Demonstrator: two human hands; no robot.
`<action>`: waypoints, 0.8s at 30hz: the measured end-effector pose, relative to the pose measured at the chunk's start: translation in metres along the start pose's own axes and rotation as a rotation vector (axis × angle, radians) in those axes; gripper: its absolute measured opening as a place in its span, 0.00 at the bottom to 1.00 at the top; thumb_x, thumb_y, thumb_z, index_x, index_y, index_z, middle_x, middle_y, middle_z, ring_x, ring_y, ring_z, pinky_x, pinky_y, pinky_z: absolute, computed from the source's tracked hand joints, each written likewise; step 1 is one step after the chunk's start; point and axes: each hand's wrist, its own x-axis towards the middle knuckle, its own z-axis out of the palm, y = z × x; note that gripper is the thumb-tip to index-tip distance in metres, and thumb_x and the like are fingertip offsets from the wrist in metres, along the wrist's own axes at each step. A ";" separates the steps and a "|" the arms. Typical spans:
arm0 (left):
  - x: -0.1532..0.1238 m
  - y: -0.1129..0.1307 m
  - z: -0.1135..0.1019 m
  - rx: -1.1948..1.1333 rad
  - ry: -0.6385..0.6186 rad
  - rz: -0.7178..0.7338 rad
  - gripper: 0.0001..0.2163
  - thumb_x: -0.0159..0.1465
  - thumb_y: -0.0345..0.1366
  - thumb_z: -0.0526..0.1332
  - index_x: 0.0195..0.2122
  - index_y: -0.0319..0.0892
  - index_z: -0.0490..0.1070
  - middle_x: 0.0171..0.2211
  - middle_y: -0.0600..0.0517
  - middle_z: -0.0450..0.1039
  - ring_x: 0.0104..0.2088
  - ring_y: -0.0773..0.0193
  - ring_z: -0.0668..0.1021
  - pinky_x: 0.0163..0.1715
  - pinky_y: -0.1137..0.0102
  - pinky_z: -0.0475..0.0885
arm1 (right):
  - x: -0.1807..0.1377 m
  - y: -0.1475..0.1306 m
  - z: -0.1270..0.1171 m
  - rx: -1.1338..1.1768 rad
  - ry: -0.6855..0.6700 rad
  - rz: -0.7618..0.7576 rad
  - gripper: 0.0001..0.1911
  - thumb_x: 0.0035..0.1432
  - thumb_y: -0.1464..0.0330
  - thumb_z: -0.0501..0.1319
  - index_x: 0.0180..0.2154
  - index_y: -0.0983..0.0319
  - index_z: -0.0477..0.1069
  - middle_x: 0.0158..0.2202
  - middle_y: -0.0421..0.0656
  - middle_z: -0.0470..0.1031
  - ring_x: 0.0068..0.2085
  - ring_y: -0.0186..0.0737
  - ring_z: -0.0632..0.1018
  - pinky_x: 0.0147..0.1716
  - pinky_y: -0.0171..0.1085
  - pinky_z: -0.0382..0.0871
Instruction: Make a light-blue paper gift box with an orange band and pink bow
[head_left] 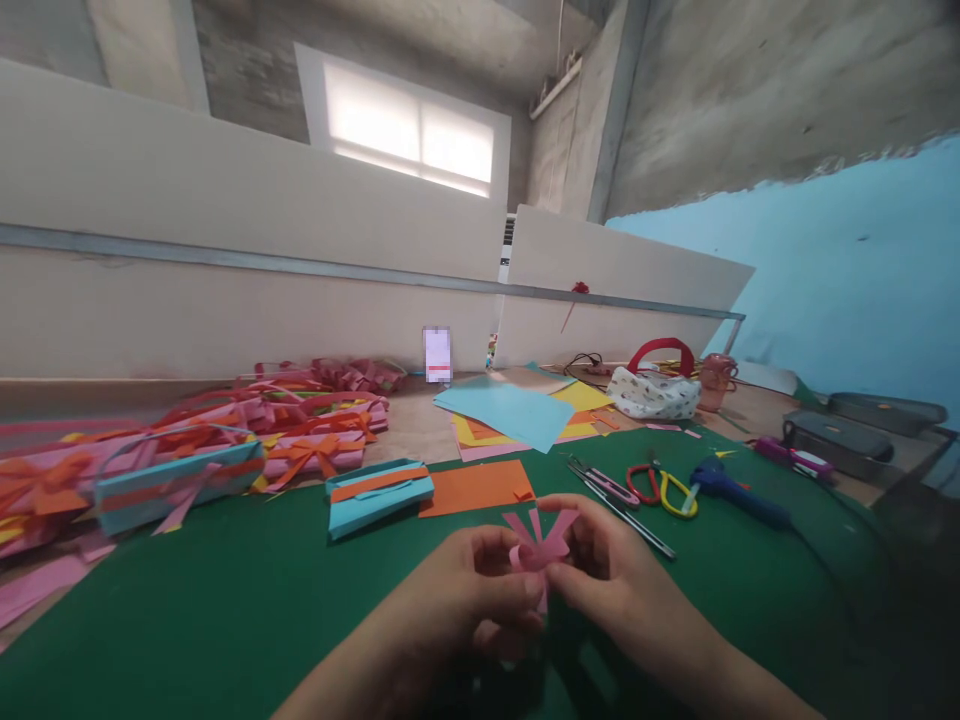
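Note:
Between my two hands is a pink paper bow (551, 547) with thin strips fanning upward and a curled loop on its left. My left hand (491, 585) pinches its left and lower part between thumb and fingers. On the other side, my right hand (600, 555) grips it with thumb and forefinger. Just beyond the hands lies an orange paper sheet (472, 488), with a small orange scrap on its right end. Against its left end rests a folded light-blue paper piece (381, 500) with an orange band.
Right of my hands lie tweezers (652, 538), scissors (679, 495) with red and yellow handles, and a blue glue gun (739, 495). Coloured sheets (510, 405) lie behind. Pink and orange paper pieces (300, 450) heap at left, and a phone (438, 355) stands at the back.

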 end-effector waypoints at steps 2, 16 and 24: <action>-0.001 0.003 -0.001 0.085 0.023 0.020 0.17 0.46 0.37 0.68 0.37 0.39 0.70 0.30 0.50 0.72 0.28 0.67 0.73 0.22 0.77 0.64 | 0.001 0.001 0.000 0.025 -0.009 0.000 0.18 0.53 0.71 0.57 0.47 0.61 0.60 0.31 0.38 0.70 0.34 0.35 0.73 0.34 0.35 0.67; 0.013 -0.008 -0.007 0.111 -0.021 0.143 0.16 0.42 0.40 0.70 0.28 0.36 0.70 0.18 0.53 0.69 0.16 0.72 0.66 0.16 0.76 0.55 | -0.005 -0.001 0.005 0.075 -0.123 -0.020 0.17 0.54 0.73 0.57 0.47 0.61 0.60 0.35 0.41 0.71 0.35 0.35 0.74 0.38 0.37 0.69; 0.010 -0.008 -0.007 0.014 -0.057 0.099 0.19 0.40 0.42 0.71 0.30 0.37 0.71 0.21 0.53 0.69 0.18 0.73 0.67 0.16 0.77 0.55 | -0.006 -0.003 0.007 -0.164 0.019 -0.134 0.20 0.51 0.75 0.57 0.47 0.60 0.62 0.31 0.39 0.71 0.33 0.34 0.72 0.34 0.35 0.68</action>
